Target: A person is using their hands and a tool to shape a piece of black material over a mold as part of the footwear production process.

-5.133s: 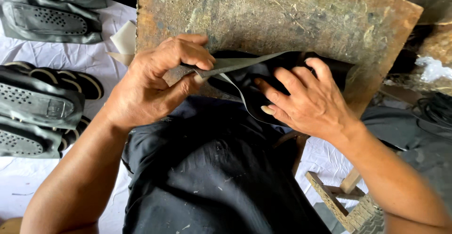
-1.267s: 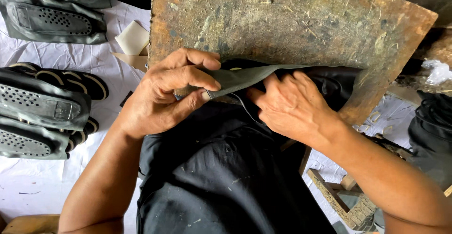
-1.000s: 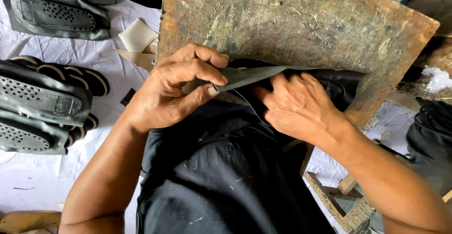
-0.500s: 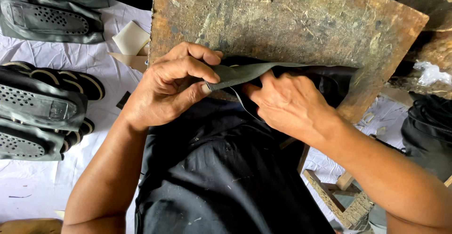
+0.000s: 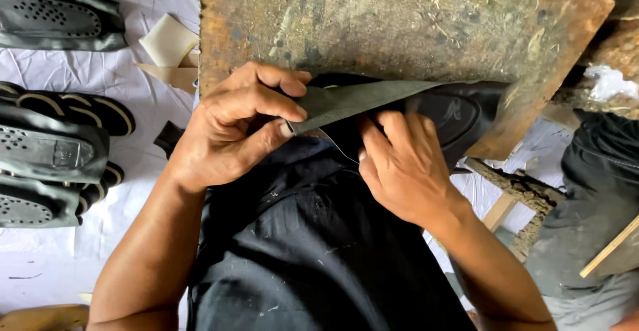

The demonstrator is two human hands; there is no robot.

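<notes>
While I look down over the lap, my left hand (image 5: 229, 128) is clenched on a thin strip of dark grey leather (image 5: 363, 99), thumb and curled fingers pinching its pointed near end. That strip is flat, matte and wedge-shaped, widening as it runs toward the right across the lower edge of a board (image 5: 399, 28). My right hand (image 5: 403, 168) lies just beside it with the fingers bent and the tips pressed up against the strip's underside; whether it grips anything I cannot tell, since the fingertips are tucked out of sight. A fine pale thread (image 5: 338, 148) curves down from the strip between the two hands.

This board is a rough slab, brown and grey, scarred with scratches, flecks and old stains, its right corner cut at a slant. Under the strip, against the board's lower edge, sits a black shoe part (image 5: 459, 115) with a smooth, slightly glossy surface. Below the hands is black cloth (image 5: 313, 251), creased and dusty, covering the lap.

At the left, on a wrinkled white sheet (image 5: 133, 71), lie black rubber soles (image 5: 50, 165) with perforated, ridged surfaces and pale stitched rims. Near the board's left edge rest cream-coloured scraps (image 5: 170, 45) of stiff sheet. At the right, a wooden frame (image 5: 506, 198) shows bare pale timber.
</notes>
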